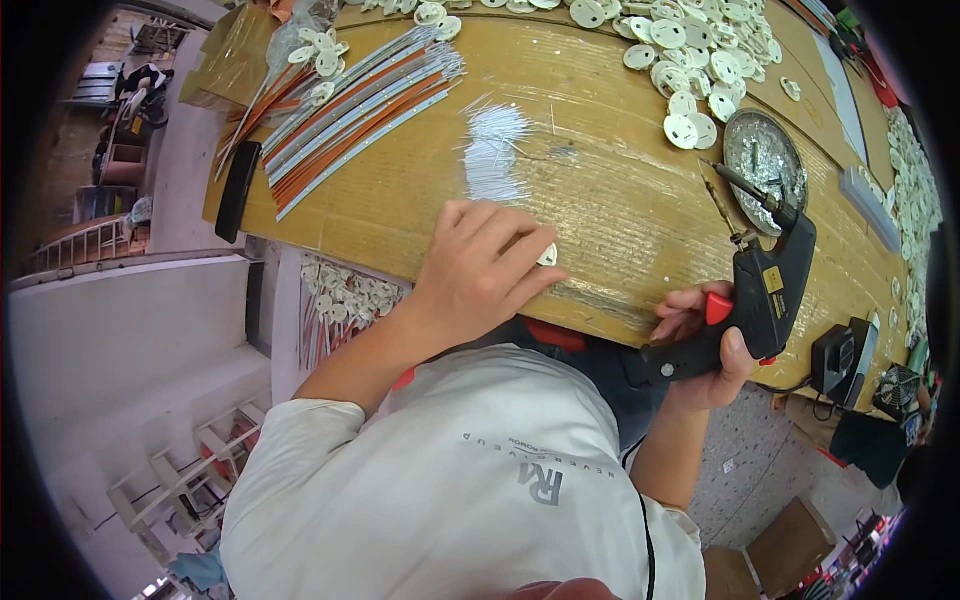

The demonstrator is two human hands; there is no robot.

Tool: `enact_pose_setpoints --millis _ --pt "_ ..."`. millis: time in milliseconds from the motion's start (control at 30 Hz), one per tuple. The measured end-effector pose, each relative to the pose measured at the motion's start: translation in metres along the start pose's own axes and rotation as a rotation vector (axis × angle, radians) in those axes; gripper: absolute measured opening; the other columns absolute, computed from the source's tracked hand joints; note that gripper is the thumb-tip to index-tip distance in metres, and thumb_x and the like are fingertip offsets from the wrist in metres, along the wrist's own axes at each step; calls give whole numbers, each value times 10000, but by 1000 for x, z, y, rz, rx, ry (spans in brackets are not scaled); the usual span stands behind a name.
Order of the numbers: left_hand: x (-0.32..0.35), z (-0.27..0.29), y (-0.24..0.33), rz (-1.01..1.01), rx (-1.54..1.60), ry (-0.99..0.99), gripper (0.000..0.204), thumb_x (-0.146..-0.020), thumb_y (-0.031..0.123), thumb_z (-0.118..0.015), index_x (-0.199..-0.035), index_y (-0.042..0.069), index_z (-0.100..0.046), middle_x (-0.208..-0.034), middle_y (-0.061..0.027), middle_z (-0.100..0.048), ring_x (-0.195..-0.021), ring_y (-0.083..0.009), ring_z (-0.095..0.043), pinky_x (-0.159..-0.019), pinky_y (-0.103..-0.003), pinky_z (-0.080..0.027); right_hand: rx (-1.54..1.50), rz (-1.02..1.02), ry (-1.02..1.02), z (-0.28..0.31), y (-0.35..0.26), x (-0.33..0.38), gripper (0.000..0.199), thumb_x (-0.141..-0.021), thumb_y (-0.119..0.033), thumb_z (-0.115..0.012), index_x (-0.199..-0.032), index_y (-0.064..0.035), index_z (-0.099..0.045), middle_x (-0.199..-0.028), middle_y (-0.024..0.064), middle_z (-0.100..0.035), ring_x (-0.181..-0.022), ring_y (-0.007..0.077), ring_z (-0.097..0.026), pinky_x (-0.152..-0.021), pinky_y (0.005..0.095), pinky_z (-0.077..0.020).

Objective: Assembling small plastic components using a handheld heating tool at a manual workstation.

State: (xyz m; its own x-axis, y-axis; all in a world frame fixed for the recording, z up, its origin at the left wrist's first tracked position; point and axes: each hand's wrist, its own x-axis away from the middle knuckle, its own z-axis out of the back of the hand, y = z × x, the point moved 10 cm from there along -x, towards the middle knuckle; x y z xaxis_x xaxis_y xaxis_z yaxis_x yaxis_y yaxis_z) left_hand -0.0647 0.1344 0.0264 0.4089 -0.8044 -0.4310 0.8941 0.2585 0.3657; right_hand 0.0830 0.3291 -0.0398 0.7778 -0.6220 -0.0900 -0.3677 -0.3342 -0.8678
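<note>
On the head view, the left hand [483, 262] pinches narrowly at a small white disc [547, 256] near the table's [630, 225] front edge, and the right hand's [728, 378] grip wraps a black soldering gun [778, 285]! That disc looks light, stiff, maybe brittle, so hold its rim; the gun seems heavier, best taken by its handle [687, 360].

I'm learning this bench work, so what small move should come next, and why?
Probably bring the black gun-shaped tool toward the small white disc: the left hand has the disc at its fingertips, and the right hand grips the tool, but the tool's narrow front end is over by the metal dish, well apart from the disc.
</note>
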Motion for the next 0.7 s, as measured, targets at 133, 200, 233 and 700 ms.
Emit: enact_pose_setpoints --millis 133,200,233,700 --pt "4 5 -3 80 -149 27 427 -792 322 -877 -1094 58 -730 -964 -29 -658 -852 -226 -599 -807 -382 -390 -20 -2 -15 0 0 0 604 -963 -379 -544 -1310 115 -530 -1065 320 -686 -863 325 -740 -622 337 -622" --pt "3 10 -3 103 -171 20 422 -798 314 -874 -1100 57 -730 -940 -32 -646 -834 -225 -590 -802 -385 -386 -3 -3 -3 1 -1 1 601 -966 -377 -544 -1305 118 -529 -1061 318 -684 -866 323 -741 -622 336 -620" --pt "0 14 1 93 -66 6 377 -809 260 -855 -1099 56 -728 -927 -33 -642 -831 -222 -593 -802 -388 -388 -7 -2 -7 2 -2 2 601 -966 -377 -544 -1305 118 -529 -1061 318 -684 -866 323 -741 -622 336 -620" --pt "-10 18 -16 142 84 53 193 -864 161 -770 -1005 54 -693 -879 -74 -603 -861 -259 -608 -795 -415 -394 3 -2 -21 0 1 0 593 -975 -362 -522 -1322 119 -521 -1076 322 -685 -874 321 -741 -627 330 -618"
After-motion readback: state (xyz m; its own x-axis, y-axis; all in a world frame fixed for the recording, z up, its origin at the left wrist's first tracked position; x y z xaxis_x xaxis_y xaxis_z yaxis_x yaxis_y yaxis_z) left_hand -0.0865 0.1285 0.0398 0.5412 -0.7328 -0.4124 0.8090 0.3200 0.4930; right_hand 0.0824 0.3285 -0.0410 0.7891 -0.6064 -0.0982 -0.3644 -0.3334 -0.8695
